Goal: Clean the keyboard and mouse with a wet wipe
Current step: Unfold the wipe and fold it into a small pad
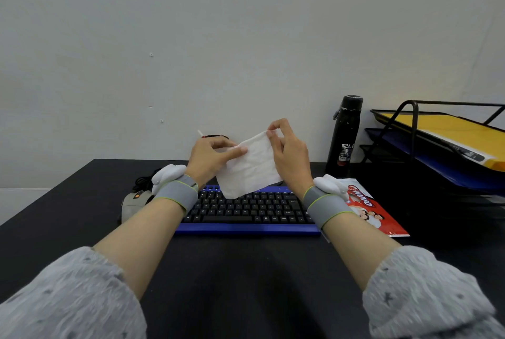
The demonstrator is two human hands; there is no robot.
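Observation:
A white wet wipe hangs spread out in the air above the keyboard. My left hand pinches its left edge between thumb and fingers. My right hand pinches its upper right corner. Below them lies a keyboard with black keys and a blue frame on the dark table. A grey mouse with an orange mark sits left of the keyboard, partly hidden behind my left wrist.
A red and white wipe packet lies right of the keyboard. A black bottle stands at the back right beside a black wire tray rack holding yellow and blue folders. A dark cup rim shows behind my left hand. Black cable coils behind the mouse.

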